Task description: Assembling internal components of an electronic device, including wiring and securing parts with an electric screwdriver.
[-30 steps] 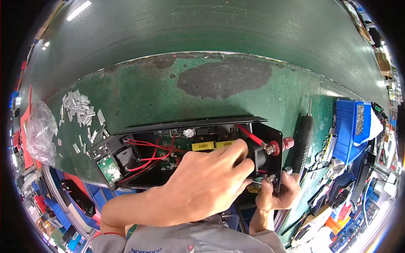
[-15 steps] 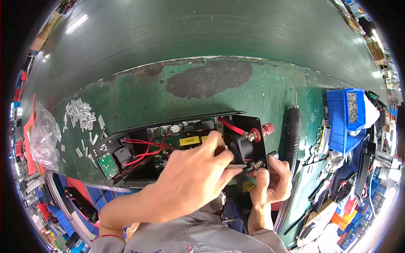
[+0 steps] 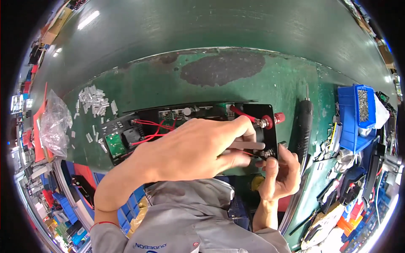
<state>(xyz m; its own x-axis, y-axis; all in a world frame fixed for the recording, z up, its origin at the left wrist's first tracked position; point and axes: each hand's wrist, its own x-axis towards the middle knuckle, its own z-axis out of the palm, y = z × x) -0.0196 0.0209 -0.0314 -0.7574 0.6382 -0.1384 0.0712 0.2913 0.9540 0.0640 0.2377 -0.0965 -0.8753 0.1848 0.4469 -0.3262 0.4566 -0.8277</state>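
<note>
A long black metal case (image 3: 185, 104) lies open on the green bench, with circuit boards and red wires inside. My left hand (image 3: 198, 147) reaches over it, fingers closed on a flat grey metal tool (image 3: 249, 145), whose far end is near the lower terminal (image 3: 268, 153) inside the end panel. The hand covers much of the case's middle. At that panel's near corner, my right hand (image 3: 280, 177) is closed around the lower terminal, thumb and fingers at either side; a black knob (image 3: 282, 145) shows beside its fingertips. Above it, a red terminal knob (image 3: 279, 118) sticks out of the panel.
A black electric screwdriver (image 3: 304, 126) lies right of the case. Further right stands a blue bin (image 3: 352, 122) with small metal parts. Clear plastic pieces (image 3: 93, 100) are scattered at left, near a crumpled plastic bag (image 3: 55, 126). A green board (image 3: 114, 144) sits at the case's left end.
My left hand has moved right and turned, bringing the metal tool up toward the lower terminal. The right hand stays at that terminal. The whole view has shifted slightly.
</note>
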